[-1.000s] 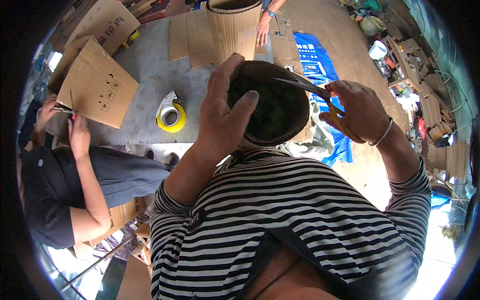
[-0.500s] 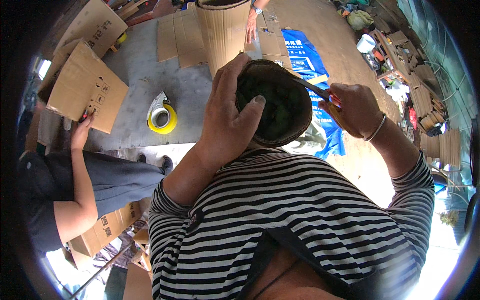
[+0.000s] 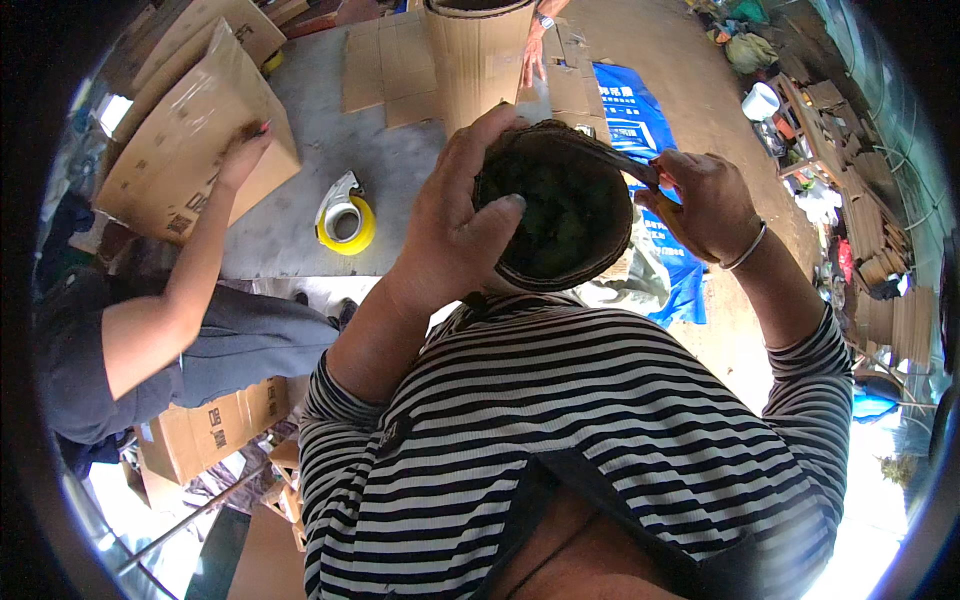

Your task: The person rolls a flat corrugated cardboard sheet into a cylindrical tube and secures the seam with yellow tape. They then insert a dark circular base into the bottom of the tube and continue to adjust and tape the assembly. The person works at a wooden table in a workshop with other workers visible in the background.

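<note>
A round cardboard tube [image 3: 622, 238] is in front of my chest, its open end facing up. Dark greenish stuff shows dimly inside. My left hand [image 3: 462, 205] grips the tube's left wall, thumb over the rim on the inside and fingers outside. In my right hand [image 3: 708, 208] is a hand tool with a dark metal end [image 3: 632, 168] and an orange-yellow handle [image 3: 680, 232]. That metal end meets the rim at the upper right. I cannot tell whether the tool is scissors or pliers. Behind stands a taller cardboard cylinder [image 3: 480, 62].
A yellow tape roll in a dispenser [image 3: 346, 222] lies on the grey table [image 3: 300, 120]. At left, another person's arm [image 3: 190, 265] reaches over a cardboard box [image 3: 215, 130]. Someone's hand [image 3: 533, 55] rests beyond the cylinder. A blue printed sheet [image 3: 632, 110] hangs at right.
The view has shifted slightly, moving the table things rightward. At left, the other person's hand has risen across the box, which now shows a different side. Both my hands keep their grips.
</note>
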Action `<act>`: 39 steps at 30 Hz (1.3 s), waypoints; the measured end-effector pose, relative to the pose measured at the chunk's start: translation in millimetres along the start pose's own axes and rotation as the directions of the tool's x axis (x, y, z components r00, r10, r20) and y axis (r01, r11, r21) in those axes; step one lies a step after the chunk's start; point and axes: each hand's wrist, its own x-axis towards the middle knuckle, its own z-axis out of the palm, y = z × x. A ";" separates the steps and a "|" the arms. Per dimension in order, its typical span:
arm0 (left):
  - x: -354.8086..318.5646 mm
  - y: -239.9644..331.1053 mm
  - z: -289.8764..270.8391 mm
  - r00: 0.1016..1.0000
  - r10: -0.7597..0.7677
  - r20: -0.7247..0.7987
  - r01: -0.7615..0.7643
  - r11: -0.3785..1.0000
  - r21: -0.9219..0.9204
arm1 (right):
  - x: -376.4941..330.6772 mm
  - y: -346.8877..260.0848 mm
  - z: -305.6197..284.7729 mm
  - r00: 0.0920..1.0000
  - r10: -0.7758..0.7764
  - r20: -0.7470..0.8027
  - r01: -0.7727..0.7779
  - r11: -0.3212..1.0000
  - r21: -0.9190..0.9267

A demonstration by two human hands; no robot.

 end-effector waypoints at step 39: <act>16.3 -11.0 -35.2 0.969 -0.246 0.018 0.243 0.937 -0.249 | 63.0 42.0 15.4 0.936 -0.307 -0.169 0.318 0.947 0.040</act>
